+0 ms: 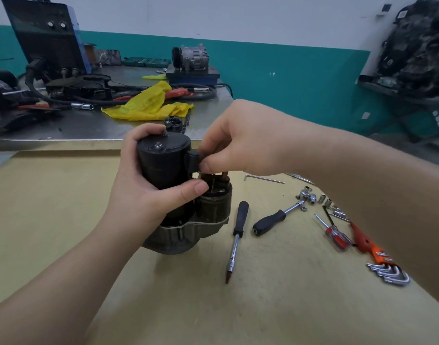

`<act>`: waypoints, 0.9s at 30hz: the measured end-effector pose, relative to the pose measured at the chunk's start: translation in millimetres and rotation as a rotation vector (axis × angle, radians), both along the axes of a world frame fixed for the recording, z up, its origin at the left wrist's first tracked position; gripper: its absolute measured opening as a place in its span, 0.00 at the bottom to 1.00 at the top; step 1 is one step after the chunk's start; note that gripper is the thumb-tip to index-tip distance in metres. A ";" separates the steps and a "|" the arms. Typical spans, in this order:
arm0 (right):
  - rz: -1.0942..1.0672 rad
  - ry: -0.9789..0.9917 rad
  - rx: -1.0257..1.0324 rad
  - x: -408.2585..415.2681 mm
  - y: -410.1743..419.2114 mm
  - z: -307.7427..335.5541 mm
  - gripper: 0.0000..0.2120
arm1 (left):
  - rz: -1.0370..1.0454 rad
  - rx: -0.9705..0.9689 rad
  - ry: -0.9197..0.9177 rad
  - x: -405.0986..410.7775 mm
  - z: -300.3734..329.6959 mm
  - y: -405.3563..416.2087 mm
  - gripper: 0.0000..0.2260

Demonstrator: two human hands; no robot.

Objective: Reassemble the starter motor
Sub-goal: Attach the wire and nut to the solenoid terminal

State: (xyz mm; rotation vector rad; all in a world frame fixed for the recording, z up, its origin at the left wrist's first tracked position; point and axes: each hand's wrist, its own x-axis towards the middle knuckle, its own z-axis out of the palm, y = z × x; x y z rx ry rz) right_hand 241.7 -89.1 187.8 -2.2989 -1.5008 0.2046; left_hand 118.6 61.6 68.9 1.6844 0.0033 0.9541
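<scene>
The starter motor [168, 168] stands upright on the yellow-brown table [64, 220], its black cylindrical body on a grey cast housing [176, 237]. My left hand [139, 185] grips the black body from the left, thumb across its front. A rusty solenoid [214, 207] sits beside the body on the right, with copper terminals on top. My right hand [236, 143] reaches in from the right and pinches a small part at the black tab [192, 160] on the body's side, just above the solenoid terminals. What the fingertips hold is hidden.
To the right of the motor lie a black-handled nut driver [237, 235], a socket driver [273, 220], loose sockets [313, 197], a red screwdriver [335, 235], a hex key [263, 179] and an orange hex key set [382, 262]. A cluttered steel bench [89, 125] with a yellow cloth [148, 103] stands behind.
</scene>
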 end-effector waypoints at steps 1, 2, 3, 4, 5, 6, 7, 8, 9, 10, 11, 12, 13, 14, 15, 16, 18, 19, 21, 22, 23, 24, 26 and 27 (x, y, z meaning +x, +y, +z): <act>0.007 0.017 0.019 0.3 -0.3 -1.3 0.04 | 0.007 0.001 -0.003 0.3 -0.1 0.2 0.42; 0.016 0.028 0.029 0.7 -0.3 -2.3 0.05 | 0.010 0.003 -0.005 0.5 -0.6 0.2 0.42; 0.026 0.028 0.032 1.2 -0.3 -2.9 0.05 | 0.012 0.006 -0.008 0.7 -1.3 0.4 0.41; 0.033 0.021 0.036 2.6 -0.9 -3.0 0.04 | 0.015 0.013 -0.010 0.9 -2.0 0.6 0.41; 0.032 0.013 0.054 5.4 -2.6 -3.0 0.04 | 0.020 0.024 -0.011 1.1 -2.6 0.6 0.41; 0.022 0.006 0.092 10.6 -5.2 -3.6 0.04 | 0.026 0.034 -0.012 1.2 -3.1 0.6 0.41; -0.005 -0.002 0.143 19.0 -8.2 -6.2 0.04 | 0.032 0.041 -0.012 1.2 -3.3 0.9 0.41; -0.055 -0.011 0.187 30.1 -11.8 -12.3 0.03 | 0.037 0.047 -0.011 0.7 -3.6 1.2 0.40; -0.126 -0.020 0.202 42.8 -15.9 -21.9 0.04 | 0.040 0.052 -0.010 0.2 -3.6 1.5 0.40; -0.208 -0.033 0.177 56.3 -21.1 -36.1 0.04 | 0.040 0.057 -0.008 -0.5 -3.6 1.6 0.40; -0.290 -0.054 0.112 70.2 -27.4 -54.1 0.05 | 0.040 0.061 -0.005 -0.8 -3.4 1.4 0.40; -0.362 -0.087 0.021 82.9 -34.5 -74.0 0.07 | 0.040 0.064 -0.003 -1.1 -3.4 1.1 0.40; -0.417 -0.127 -0.068 93.5 -41.7 -93.2 0.07 | 0.040 0.064 -0.002 -1.1 -3.3 1.2 0.40; -0.451 -0.175 -0.144 101.7 -49.3 -110.9 0.08 | 0.041 0.062 0.000 -1.2 -3.8 1.2 0.40; -0.469 -0.226 -0.205 108.0 -55.8 -125.0 0.08 | 0.045 0.060 -0.001 -1.3 -3.7 1.3 0.40; -0.477 -0.272 -0.258 112.7 -61.7 -135.7 0.09 | 0.048 0.059 0.000 -1.3 -3.6 1.3 0.40; -0.478 -0.329 -0.324 119.4 -70.2 -146.3 0.11 | 0.049 0.061 0.002 -1.0 -4.0 0.8 0.40; -0.478 -0.332 -0.321 121.0 -74.0 -146.9 0.12 | 0.050 0.061 0.003 -1.2 -4.2 0.6 0.40; -0.490 -0.319 -0.267 123.0 -82.6 -141.4 0.11 | 0.053 0.058 0.009 -1.6 -3.8 0.1 0.40; -0.498 -0.323 -0.262 124.0 -88.0 -136.8 0.10 | 0.054 0.057 0.010 -1.6 -3.3 -0.2 0.40; -0.508 -0.336 -0.290 125.3 -93.8 -132.3 0.09 | 0.056 0.056 0.010 -1.6 -3.0 -0.4 0.40; -0.518 -0.353 -0.350 126.4 -99.6 -128.8 0.09 | 0.057 0.052 0.011 -1.4 -2.7 -0.4 0.40; -0.524 -0.385 -0.530 124.1 -107.2 -127.5 0.09 | 0.050 0.040 0.011 -1.2 -2.5 -0.3 0.40; -0.515 -0.398 -0.596 122.3 -109.0 -130.6 0.10 | 0.046 0.038 0.009 -1.3 -2.4 -0.2 0.39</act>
